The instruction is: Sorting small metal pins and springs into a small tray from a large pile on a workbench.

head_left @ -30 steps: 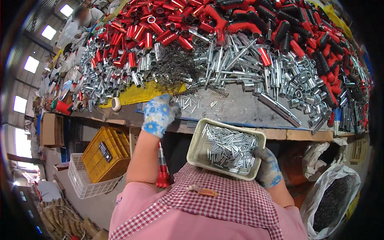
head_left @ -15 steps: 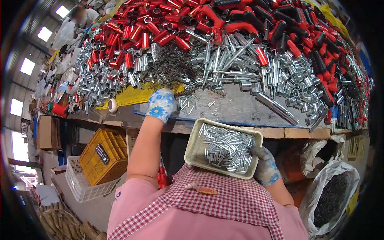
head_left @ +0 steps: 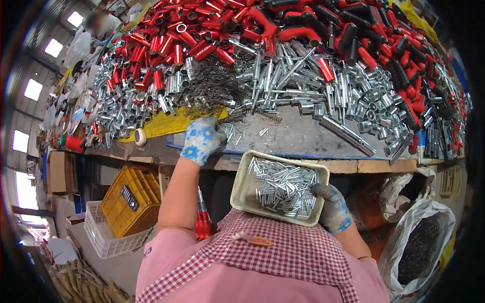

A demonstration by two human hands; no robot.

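Observation:
My right hand (head_left: pixel 335 209), in a blue-flowered glove with dark fingertips, grips the right wall of a whitish plastic tray (head_left: pixel 236 188). Many short silvery metal pins (head_left: pixel 288 189) lie loose inside it, and the tray is held close to my apron. My left hand (head_left: pixel 203 141), gloved alike, is at the front edge of the bench with its fingers curled closed; whatever they may hold is hidden. Right beside it, a few loose pins (head_left: pixel 235 136) are scattered on the grey bench top. Thin dark springs (head_left: pixel 214 83) are heaped just beyond.
Behind lie red metal tubes (head_left: pixel 204 50), red-and-black handles (head_left: pixel 348 35) and silvery rods (head_left: pixel 298 70). A white roll (head_left: pixel 140 137) sits on yellow cloth (head_left: pixel 166 122). Below the bench stand a yellow crate (head_left: pixel 129 199), a white basket (head_left: pixel 108 242) and a white sack (head_left: pixel 394 257) of dark parts.
My left hand has drawn back slightly toward me from the springs, its fingers now curled. The tray has barely shifted in my right hand's grip.

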